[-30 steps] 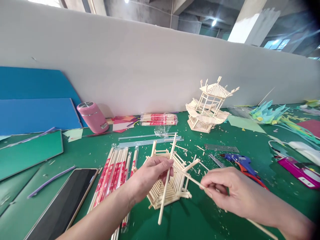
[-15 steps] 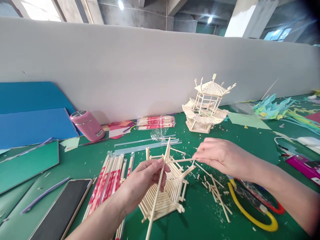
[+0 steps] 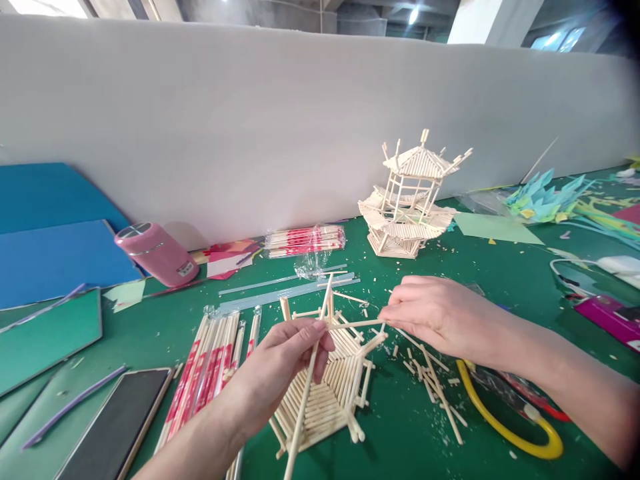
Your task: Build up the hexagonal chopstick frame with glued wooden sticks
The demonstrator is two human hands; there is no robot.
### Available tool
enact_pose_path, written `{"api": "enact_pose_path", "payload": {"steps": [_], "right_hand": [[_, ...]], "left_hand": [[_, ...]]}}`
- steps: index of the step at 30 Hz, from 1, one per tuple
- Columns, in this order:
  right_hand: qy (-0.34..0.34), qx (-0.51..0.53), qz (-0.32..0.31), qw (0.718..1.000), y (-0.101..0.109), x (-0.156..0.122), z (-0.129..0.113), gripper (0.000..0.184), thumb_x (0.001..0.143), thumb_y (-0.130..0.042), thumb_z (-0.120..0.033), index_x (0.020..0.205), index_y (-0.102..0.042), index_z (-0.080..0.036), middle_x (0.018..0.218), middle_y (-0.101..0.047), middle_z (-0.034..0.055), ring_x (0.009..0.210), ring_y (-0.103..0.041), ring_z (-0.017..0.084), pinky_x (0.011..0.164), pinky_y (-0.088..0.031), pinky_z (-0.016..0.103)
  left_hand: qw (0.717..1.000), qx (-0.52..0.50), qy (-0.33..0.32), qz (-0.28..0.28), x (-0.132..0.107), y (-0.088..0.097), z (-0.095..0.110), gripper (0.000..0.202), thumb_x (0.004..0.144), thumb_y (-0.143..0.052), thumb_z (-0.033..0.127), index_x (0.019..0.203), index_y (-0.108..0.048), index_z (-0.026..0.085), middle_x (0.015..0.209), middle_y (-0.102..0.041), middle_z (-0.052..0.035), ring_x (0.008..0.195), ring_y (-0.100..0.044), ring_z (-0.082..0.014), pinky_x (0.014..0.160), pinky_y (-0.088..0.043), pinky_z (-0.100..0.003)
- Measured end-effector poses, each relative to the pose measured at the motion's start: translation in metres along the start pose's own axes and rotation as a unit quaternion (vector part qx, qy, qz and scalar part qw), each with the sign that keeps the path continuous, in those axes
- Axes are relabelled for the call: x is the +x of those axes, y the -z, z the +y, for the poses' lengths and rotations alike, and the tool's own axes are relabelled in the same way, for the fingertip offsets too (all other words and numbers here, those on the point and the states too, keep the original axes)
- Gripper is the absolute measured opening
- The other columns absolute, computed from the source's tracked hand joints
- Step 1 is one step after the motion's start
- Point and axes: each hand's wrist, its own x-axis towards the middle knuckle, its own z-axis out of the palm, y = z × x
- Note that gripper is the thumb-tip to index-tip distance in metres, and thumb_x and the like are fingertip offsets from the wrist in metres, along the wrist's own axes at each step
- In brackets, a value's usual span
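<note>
My left hand (image 3: 297, 347) is closed around a long, thin wooden stick (image 3: 304, 407) that slants from the lower edge up past my thumb. A shorter wooden stick (image 3: 356, 325) crosses it near my fingertips and runs out to the right. At that stick's far end, my right hand (image 3: 427, 310) pinches it with the fingers together. Beneath both hands lies a many-sided lattice base (image 3: 325, 410) of wooden sticks, partly hidden by my left hand. Loose stick pieces (image 3: 435, 383) are scattered right of the base.
A stick pagoda (image 3: 417, 200) stands at the back. Wrapped chopsticks (image 3: 207, 360), a phone (image 3: 117, 427) and a pink canister (image 3: 157, 253) lie to the left. Yellow-handled pliers (image 3: 530, 443) lie by my right forearm, with a magenta device (image 3: 607, 321) beyond. Blue strips (image 3: 290, 292) lie behind the base.
The camera view has shifted slightly, so the surroundings sit differently in frame. Both hands keep their holds on the sticks, with hardly any movement between them.
</note>
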Motion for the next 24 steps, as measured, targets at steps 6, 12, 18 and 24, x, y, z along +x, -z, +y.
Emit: {"api": "enact_pose_path", "payload": {"steps": [6, 12, 18, 24], "right_hand": [[-0.001, -0.005, -0.007, 1.0, 0.001, -0.001, -0.003, 0.024, 0.088, -0.04, -0.017, 0.084, -0.064, -0.021, 0.071, -0.059, 0.0011, 0.069, -0.047, 0.015, 0.06, -0.034, 0.027], [-0.006, -0.009, -0.007, 1.0, -0.001, -0.001, -0.004, 0.024, 0.088, -0.04, -0.018, 0.085, -0.064, -0.021, 0.072, -0.058, 0.0013, 0.07, -0.047, 0.014, 0.061, -0.034, 0.027], [-0.016, -0.017, -0.005, 1.0, 0.001, -0.006, -0.007, 0.025, 0.089, -0.039, -0.02, 0.09, -0.063, -0.023, 0.074, -0.058, 0.0016, 0.07, -0.047, 0.015, 0.061, -0.034, 0.028], [-0.024, -0.025, 0.001, 0.999, 0.005, -0.009, -0.015, 0.026, 0.088, -0.038, -0.019, 0.088, -0.064, -0.022, 0.073, -0.058, 0.0024, 0.07, -0.048, 0.015, 0.061, -0.034, 0.029]], "left_hand": [[1.0, -0.008, -0.002, -0.002, 0.001, 0.001, -0.002, 0.032, 0.085, -0.044, 0.034, 0.063, -0.058, 0.016, 0.054, -0.052, 0.0008, 0.054, -0.043, -0.0099, 0.06, -0.033, -0.025], [1.0, -0.002, -0.003, -0.008, 0.003, 0.003, -0.003, 0.031, 0.084, -0.045, 0.035, 0.063, -0.057, 0.017, 0.053, -0.05, 0.0022, 0.054, -0.042, -0.0102, 0.062, -0.032, -0.026], [1.0, -0.004, 0.003, -0.004, 0.002, 0.003, -0.003, 0.031, 0.083, -0.047, 0.036, 0.061, -0.056, 0.017, 0.053, -0.049, 0.0024, 0.053, -0.041, -0.0105, 0.063, -0.032, -0.027], [1.0, -0.008, 0.009, -0.004, 0.001, 0.003, -0.002, 0.03, 0.083, -0.047, 0.036, 0.061, -0.056, 0.017, 0.053, -0.049, 0.0025, 0.055, -0.041, -0.0105, 0.064, -0.032, -0.027]]}}
